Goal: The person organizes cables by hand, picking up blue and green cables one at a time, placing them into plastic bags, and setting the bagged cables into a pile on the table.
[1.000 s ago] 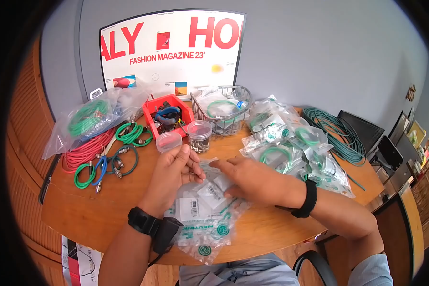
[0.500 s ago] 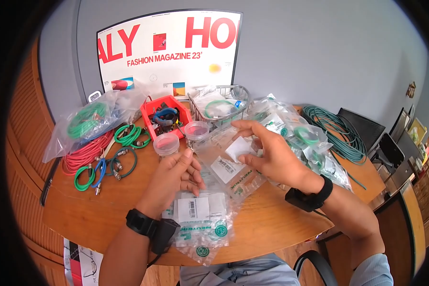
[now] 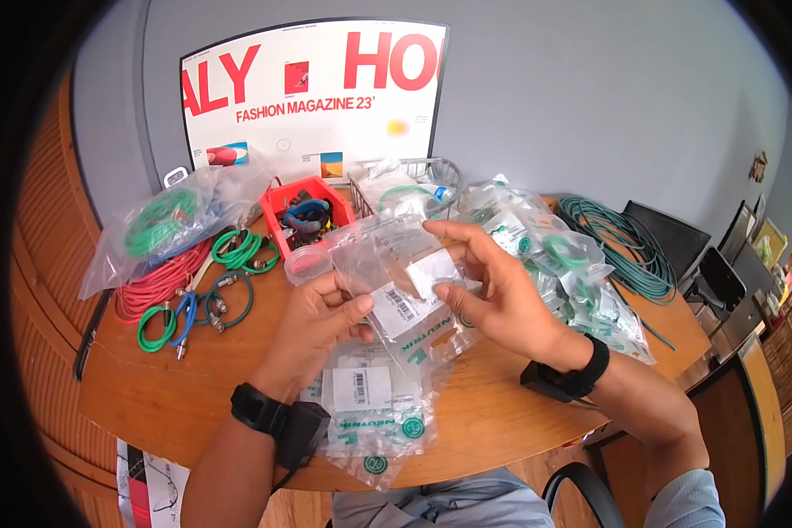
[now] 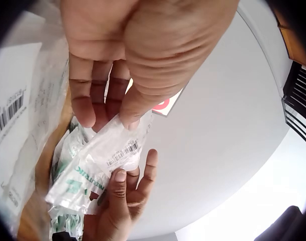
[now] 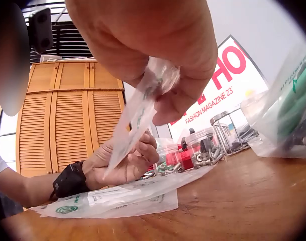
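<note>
Both hands hold a clear plastic bag (image 3: 422,343) with green NEUTRIK print and a white barcode label (image 3: 396,310), raised over the table. My left hand (image 3: 312,321) pinches one edge, thumb in front and fingers behind, as the left wrist view of the bag (image 4: 90,173) shows. On the opposite side my right hand (image 3: 515,304) grips it between thumb and fingers near a folded white paper (image 3: 431,271). Under the hands, more flat printed bags (image 3: 374,422) lie stacked at the table's front edge. In the right wrist view the held bag (image 5: 135,120) hangs edge-on.
Behind the left hand stand a clear tub (image 3: 308,262), a red bin (image 3: 277,231) of tools and a wire basket (image 3: 456,180). Coiled cables (image 3: 158,327) lie at left. Bagged green cables (image 3: 563,251) and a dark green coil (image 3: 620,238) fill the right.
My right hand has lifted one bag off the stack and moved it up and over the table. My left hand, earlier beside it, now pinches its left edge.
</note>
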`<state>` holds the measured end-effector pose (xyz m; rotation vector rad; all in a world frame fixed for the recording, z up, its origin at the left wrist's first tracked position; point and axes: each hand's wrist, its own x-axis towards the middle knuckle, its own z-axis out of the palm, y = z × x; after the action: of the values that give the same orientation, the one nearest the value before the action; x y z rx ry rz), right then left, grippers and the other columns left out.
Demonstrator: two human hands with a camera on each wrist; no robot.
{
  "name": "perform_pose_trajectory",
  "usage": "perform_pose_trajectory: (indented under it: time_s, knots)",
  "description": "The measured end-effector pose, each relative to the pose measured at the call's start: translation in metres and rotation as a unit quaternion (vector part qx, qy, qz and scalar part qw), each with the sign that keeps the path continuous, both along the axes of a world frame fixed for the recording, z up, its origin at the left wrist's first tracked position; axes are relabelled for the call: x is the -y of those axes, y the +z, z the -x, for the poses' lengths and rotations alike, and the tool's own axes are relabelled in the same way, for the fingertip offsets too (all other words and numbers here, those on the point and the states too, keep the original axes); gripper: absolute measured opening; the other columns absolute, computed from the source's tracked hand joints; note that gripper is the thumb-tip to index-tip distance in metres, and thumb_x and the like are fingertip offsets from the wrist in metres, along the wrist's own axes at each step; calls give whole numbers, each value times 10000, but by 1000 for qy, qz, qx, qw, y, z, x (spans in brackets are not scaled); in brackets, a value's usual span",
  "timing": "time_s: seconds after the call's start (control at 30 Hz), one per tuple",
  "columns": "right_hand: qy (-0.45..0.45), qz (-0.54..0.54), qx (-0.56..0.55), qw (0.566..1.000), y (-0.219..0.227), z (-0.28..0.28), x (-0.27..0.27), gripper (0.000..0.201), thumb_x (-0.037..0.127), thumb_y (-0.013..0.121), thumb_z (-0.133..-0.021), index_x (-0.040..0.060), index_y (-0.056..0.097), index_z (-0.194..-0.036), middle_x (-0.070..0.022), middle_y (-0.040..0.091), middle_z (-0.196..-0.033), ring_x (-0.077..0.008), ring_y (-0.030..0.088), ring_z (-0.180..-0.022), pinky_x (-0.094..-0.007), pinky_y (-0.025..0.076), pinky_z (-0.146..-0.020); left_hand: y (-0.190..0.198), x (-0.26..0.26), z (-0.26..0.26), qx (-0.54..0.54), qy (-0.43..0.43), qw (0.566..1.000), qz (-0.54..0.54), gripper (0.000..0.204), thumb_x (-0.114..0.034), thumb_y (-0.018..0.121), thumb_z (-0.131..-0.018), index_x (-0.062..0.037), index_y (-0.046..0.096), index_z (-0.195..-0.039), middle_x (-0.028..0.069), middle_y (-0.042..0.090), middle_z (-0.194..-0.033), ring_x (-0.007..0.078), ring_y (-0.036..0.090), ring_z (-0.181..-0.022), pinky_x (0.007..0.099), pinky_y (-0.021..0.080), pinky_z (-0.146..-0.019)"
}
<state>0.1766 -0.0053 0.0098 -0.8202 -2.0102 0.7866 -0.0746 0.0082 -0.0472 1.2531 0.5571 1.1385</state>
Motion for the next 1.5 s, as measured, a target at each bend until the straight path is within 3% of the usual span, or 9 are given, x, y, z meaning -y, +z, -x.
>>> perform_pose_trajectory:
  time_s: [0.3, 0.4, 0.6, 0.73, 0.8, 1.03, 1.1, 1.33, 1.5]
  knots:
    - [77, 22, -10, 997, 2, 5, 5, 670, -118, 567, -942, 75, 328, -1538, -61, 551, -1330, -132, 545, -1235, -237, 497, -929, -2, 1, -2, -7, 19, 1000, 2, 174, -145, 692, -959, -26, 669, -1084, 40, 712, -989, 106, 666, -868, 269, 549, -722]
    - [96, 113, -34, 988, -1, 2, 5, 685, -78, 577, -936, 87, 309, -1544, -113, 604, -1289, -160, 582, -1180, -315, 483, -988, 0, 3, -5, -14, 20, 1000, -2, 205, -151, 709, -946, -19, 689, -1101, 39, 720, -1000, 102, 671, -867, 268, 554, -726]
    - [54, 85, 53, 993, 12, 6, 18, 696, -61, 586, -940, 78, 287, -1553, -99, 610, -1274, -143, 588, -1138, -302, 486, -955, -3, 2, -1, -83, 15, 996, -8, 257, -195, 766, -904, -18, 711, -1081, 38, 721, -990, 96, 671, -843, 258, 555, -733]
    - [104, 89, -26, 990, -3, 5, 5, 715, -24, 615, -943, 71, 268, -1560, -99, 609, -1263, -131, 582, -1099, -287, 478, -932, 1, 6, -5, -71, 32, 997, -12, 270, -204, 791, -881, -8, 715, -1051, 31, 717, -956, 92, 662, -822, 253, 550, -727]
    - [92, 127, 16, 987, 1, 4, 6, 768, -27, 616, -957, 77, 192, -1590, -90, 498, -1417, -120, 543, -1196, -279, 486, -959, 1, 6, -6, -70, 41, 997, -18, 271, -204, 796, -876, -6, 717, -1043, 30, 717, -949, 89, 660, -821, 253, 549, -726]
    - [97, 132, 12, 986, -5, 1, 5, 822, -13, 626, -958, 82, 127, -1604, -101, 502, -1410, -148, 522, -1245, -301, 462, -1002, 1, 6, -4, -102, 35, 994, -19, 269, -195, 813, -858, 1, 728, -1021, 36, 725, -940, 85, 662, -803, 244, 546, -722]
    - [95, 65, 23, 993, -11, 1, 1, 818, 89, 682, -945, 80, 180, -1591, -115, 627, -1238, -137, 577, -1053, -274, 469, -869, 1, 6, -4, -114, 27, 993, -16, 263, -192, 813, -858, 3, 732, -1014, 36, 727, -932, 84, 662, -792, 242, 546, -714]
    - [77, 55, -6, 995, -11, 1, 1, 835, 130, 688, -946, 90, 166, -1597, -102, 645, -1240, -113, 563, -982, -244, 445, -787, 2, 6, -5, -103, 45, 993, -24, 252, -189, 792, -878, 8, 736, -1025, 34, 728, -918, 74, 660, -786, 239, 543, -690]
    - [74, 66, 52, 994, -4, -5, 6, 749, 109, 589, -1004, 93, 141, -1603, -114, 628, -1269, -126, 570, -1130, -269, 447, -940, -2, 3, -5, -110, 48, 993, -25, 232, -180, 789, -881, 8, 736, -1004, 21, 719, -890, 72, 646, -748, 234, 534, -672]
